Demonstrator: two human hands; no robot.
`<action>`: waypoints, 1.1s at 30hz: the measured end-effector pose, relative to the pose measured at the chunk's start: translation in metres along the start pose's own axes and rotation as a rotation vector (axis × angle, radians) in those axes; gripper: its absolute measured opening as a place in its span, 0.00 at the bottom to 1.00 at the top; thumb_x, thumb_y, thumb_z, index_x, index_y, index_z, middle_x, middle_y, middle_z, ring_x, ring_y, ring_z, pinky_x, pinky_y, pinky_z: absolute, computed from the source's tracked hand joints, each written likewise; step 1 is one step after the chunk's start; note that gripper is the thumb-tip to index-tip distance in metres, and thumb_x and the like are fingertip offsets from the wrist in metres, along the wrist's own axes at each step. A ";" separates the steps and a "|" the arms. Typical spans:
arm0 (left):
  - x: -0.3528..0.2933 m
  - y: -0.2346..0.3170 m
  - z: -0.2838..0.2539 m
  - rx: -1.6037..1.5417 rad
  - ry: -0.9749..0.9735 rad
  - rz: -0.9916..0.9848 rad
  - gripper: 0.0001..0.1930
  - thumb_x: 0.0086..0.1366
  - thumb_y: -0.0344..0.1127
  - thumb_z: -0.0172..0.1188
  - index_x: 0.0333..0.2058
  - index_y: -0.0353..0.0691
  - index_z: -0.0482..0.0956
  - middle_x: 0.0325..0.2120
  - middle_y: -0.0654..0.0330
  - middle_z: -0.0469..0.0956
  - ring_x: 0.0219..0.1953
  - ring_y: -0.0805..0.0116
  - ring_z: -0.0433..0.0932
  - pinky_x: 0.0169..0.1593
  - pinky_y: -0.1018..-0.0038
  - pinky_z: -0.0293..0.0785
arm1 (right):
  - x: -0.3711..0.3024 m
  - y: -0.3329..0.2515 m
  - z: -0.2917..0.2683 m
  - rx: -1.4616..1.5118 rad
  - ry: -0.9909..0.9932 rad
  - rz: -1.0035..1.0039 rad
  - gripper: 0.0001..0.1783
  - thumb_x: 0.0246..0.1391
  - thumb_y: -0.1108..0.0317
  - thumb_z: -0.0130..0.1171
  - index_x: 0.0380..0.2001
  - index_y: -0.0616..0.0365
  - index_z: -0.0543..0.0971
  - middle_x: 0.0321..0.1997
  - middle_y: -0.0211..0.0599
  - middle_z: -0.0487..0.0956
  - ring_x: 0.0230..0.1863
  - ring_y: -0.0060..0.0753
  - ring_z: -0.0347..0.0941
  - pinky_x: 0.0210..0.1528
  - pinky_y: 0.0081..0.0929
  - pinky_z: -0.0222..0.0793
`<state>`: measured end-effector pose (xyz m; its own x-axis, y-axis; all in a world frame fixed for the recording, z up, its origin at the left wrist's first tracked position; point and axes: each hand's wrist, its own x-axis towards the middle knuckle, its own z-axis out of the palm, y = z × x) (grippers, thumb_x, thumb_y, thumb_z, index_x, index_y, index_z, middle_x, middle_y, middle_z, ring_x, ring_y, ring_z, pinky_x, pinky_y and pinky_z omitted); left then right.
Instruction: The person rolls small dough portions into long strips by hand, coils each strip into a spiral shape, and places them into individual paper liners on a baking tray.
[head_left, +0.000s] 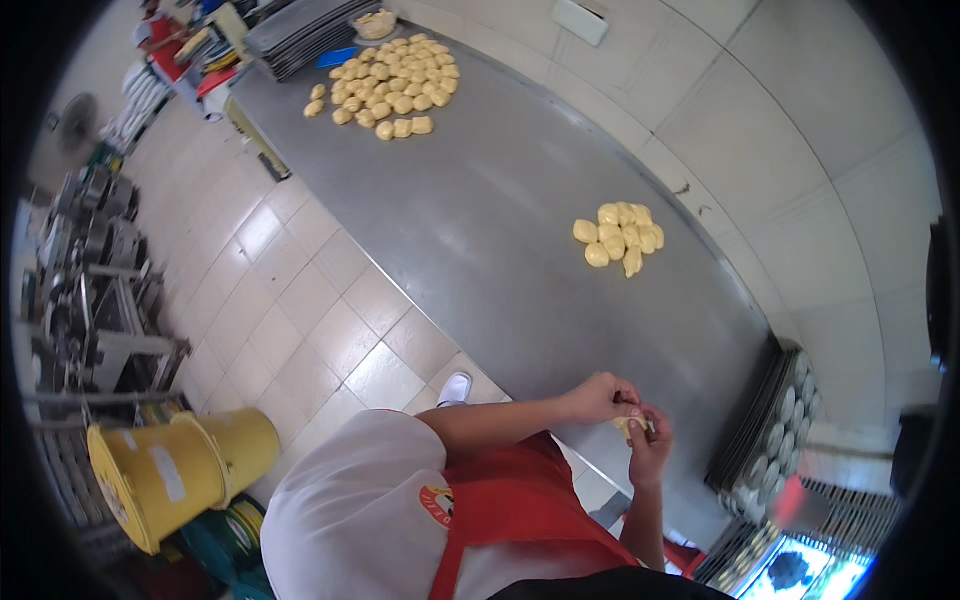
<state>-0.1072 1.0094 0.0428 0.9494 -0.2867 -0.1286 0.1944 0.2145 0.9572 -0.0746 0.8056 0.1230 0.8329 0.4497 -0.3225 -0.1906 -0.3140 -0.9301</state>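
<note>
One dough (632, 427) sits clamped in your right hand's (652, 452) fingers, over the table's (500, 250) near right end; your left hand (603, 397) meets it, fingertips together, grip unclear. Dough balls (403, 104) lie far left.

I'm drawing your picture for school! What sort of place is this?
Probably a bakery kitchen: there are many dough lumps on a long metal table, with stacked trays at its far end.
</note>
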 end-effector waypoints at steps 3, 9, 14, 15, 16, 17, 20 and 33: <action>-0.011 -0.045 0.025 0.744 0.029 0.097 0.22 0.73 0.42 0.65 0.61 0.38 0.78 0.60 0.47 0.77 0.57 0.50 0.80 0.60 0.58 0.76 | -0.030 0.077 0.011 -0.760 0.161 -0.022 0.15 0.63 0.73 0.65 0.53 0.61 0.86 0.55 0.44 0.82 0.52 0.43 0.81 0.51 0.42 0.77; -0.083 -0.018 0.005 0.667 0.401 0.302 0.24 0.73 0.42 0.64 0.62 0.39 0.76 0.59 0.45 0.75 0.62 0.41 0.72 0.66 0.54 0.70 | -0.042 0.106 0.073 -1.227 0.028 -0.119 0.50 0.67 0.51 0.59 0.80 0.70 0.51 0.86 0.62 0.44 0.86 0.68 0.36 0.84 0.60 0.37; -0.106 0.018 -0.031 0.626 0.448 0.247 0.25 0.75 0.42 0.63 0.65 0.38 0.73 0.60 0.44 0.73 0.63 0.42 0.73 0.67 0.54 0.70 | 0.139 0.079 0.005 -1.352 0.542 -0.058 0.53 0.72 0.36 0.48 0.81 0.68 0.47 0.87 0.58 0.43 0.86 0.67 0.37 0.84 0.62 0.37; -0.098 0.022 -0.031 0.618 0.431 0.253 0.26 0.75 0.42 0.63 0.66 0.38 0.72 0.60 0.43 0.73 0.63 0.42 0.73 0.68 0.54 0.69 | 0.175 0.068 -0.024 -1.367 0.641 -0.091 0.52 0.73 0.36 0.47 0.81 0.68 0.48 0.87 0.57 0.44 0.86 0.66 0.38 0.83 0.62 0.38; -0.094 0.022 -0.025 0.604 0.416 0.252 0.27 0.75 0.42 0.63 0.67 0.38 0.71 0.60 0.43 0.73 0.63 0.42 0.73 0.68 0.54 0.69 | 0.192 0.070 -0.041 -1.385 0.733 -0.121 0.51 0.74 0.36 0.45 0.81 0.67 0.48 0.87 0.56 0.46 0.86 0.65 0.40 0.83 0.62 0.39; -0.087 0.019 -0.016 0.592 0.406 0.251 0.28 0.75 0.42 0.62 0.68 0.38 0.69 0.62 0.43 0.72 0.64 0.42 0.72 0.69 0.55 0.69 | 0.189 0.075 -0.036 -1.396 0.662 -0.057 0.51 0.75 0.37 0.44 0.81 0.67 0.48 0.87 0.56 0.47 0.86 0.64 0.41 0.83 0.62 0.39; -0.044 0.020 0.025 0.493 0.297 0.347 0.32 0.75 0.42 0.62 0.72 0.39 0.64 0.68 0.42 0.65 0.71 0.41 0.64 0.72 0.53 0.64 | 0.153 0.092 -0.017 -1.410 0.481 -0.020 0.48 0.76 0.39 0.42 0.81 0.68 0.49 0.86 0.57 0.49 0.86 0.61 0.42 0.83 0.62 0.40; 0.148 -0.002 0.035 1.134 0.545 0.190 0.36 0.80 0.55 0.44 0.74 0.31 0.63 0.78 0.41 0.55 0.82 0.38 0.44 0.81 0.39 0.36 | 0.130 0.091 -0.038 -1.488 0.323 0.007 0.50 0.73 0.40 0.45 0.83 0.59 0.42 0.88 0.55 0.39 0.87 0.67 0.35 0.83 0.67 0.35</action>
<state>0.0240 0.9340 0.0306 0.9694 0.1379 0.2029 -0.0188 -0.7827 0.6221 0.0360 0.8038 0.0026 0.9462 0.3104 -0.0914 0.3213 -0.9347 0.1521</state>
